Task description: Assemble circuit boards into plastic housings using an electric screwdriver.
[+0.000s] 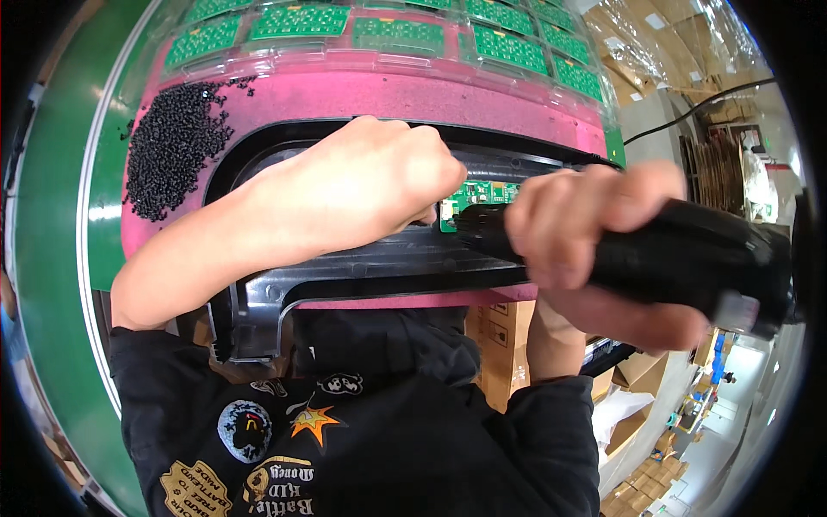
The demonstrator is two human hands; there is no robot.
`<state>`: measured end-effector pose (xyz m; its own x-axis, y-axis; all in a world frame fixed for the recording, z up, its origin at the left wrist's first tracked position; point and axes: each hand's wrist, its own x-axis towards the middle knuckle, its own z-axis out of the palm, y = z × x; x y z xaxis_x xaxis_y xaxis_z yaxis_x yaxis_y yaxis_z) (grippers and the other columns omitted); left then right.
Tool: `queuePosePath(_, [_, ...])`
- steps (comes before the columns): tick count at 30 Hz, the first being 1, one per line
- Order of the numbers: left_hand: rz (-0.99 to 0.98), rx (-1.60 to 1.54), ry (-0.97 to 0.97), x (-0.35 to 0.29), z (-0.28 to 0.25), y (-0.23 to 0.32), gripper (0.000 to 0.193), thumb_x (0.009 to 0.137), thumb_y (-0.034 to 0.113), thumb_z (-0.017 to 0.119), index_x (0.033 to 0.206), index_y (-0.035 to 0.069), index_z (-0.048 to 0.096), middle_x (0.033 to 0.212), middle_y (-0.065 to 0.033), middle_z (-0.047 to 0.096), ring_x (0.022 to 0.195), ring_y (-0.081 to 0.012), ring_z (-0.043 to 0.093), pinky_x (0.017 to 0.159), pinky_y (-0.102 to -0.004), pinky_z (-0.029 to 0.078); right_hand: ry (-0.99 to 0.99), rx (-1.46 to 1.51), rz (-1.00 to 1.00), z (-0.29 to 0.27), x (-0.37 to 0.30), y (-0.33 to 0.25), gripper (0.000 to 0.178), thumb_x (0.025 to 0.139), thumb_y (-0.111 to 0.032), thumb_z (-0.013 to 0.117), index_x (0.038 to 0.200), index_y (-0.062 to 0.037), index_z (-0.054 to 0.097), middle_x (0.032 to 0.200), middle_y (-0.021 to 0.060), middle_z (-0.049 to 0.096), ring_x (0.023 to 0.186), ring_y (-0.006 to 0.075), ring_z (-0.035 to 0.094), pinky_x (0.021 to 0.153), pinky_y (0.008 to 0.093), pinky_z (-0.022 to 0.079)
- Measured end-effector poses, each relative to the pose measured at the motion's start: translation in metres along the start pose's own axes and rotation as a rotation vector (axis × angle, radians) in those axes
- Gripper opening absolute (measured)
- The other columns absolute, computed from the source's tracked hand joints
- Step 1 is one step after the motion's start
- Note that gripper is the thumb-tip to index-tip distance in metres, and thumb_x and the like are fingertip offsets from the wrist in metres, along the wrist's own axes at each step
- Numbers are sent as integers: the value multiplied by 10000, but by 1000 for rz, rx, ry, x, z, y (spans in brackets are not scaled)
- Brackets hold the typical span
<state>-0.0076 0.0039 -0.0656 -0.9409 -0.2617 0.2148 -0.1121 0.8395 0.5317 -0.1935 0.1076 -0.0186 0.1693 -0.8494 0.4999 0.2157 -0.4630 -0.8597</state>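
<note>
A black power screwdriver (689, 263) lies nearly level in my right hand (577, 224), its fingers wrapped round the body and slightly blurred. The tool's tapered nose points left, over the end of a green circuit board (481, 191). That board sits inside a long black plastic housing (366, 271) with raised walls and a curved left end. Close to the board's left end, my left hand (392, 172) is closed with its knuckles up. Its fingertips are mostly hidden, so whatever they pinch cannot be made out.
A heap of small black screws (177, 142) lies on the pink mat (293, 95) to the left. Clear plastic trays of green circuit boards (396, 34) line the far side. A black cable (698, 108) runs at the right; a cardboard box (504, 353) stands below the mat.
</note>
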Motion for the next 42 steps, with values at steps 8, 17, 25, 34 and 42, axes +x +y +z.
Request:
queuePosePath(8, [170,-205,128,18,-5,13,167,810,27,711,911,-29,590,805,-150,619,742,-358,638,610,-403,511,42,69,-295,-6,-2,-29,632,807,-617,690,1122,-98,513,685,-33,531,521,79,502,591,270,421])
queuePosePath(17, [125,-337,196,23,-6,25,261,785,64,779,972,-24,619,898,-106,669,753,-201,660,604,-307,510,102,104,-286,-13,-21,-45,634,797,-623,670,1099,-83,531,683,-19,539,502,101,491,572,276,412])
queuePosePath(25, [627,9,887,31,-51,27,383,799,48,745,1108,-51,542,909,-209,629,760,-278,604,654,-326,470,415,-88,-183,-44,-42,-8,741,822,-774,562,1052,-69,551,594,-9,472,443,115,427,488,295,359])
queuePosePath(34, [542,-1,680,10,-40,98,352,730,54,719,1024,-32,546,875,-188,629,726,-272,594,630,-330,474,457,-172,-108,-67,-37,2,669,887,-702,542,1050,-54,507,598,1,470,447,117,429,493,285,372])
queuePosePath(42, [793,599,653,65,-140,137,322,661,60,694,940,-13,551,841,-167,629,691,-267,584,607,-333,478,332,104,185,-50,-63,-25,350,801,-237,776,968,-25,555,718,79,627,667,164,606,650,295,496])
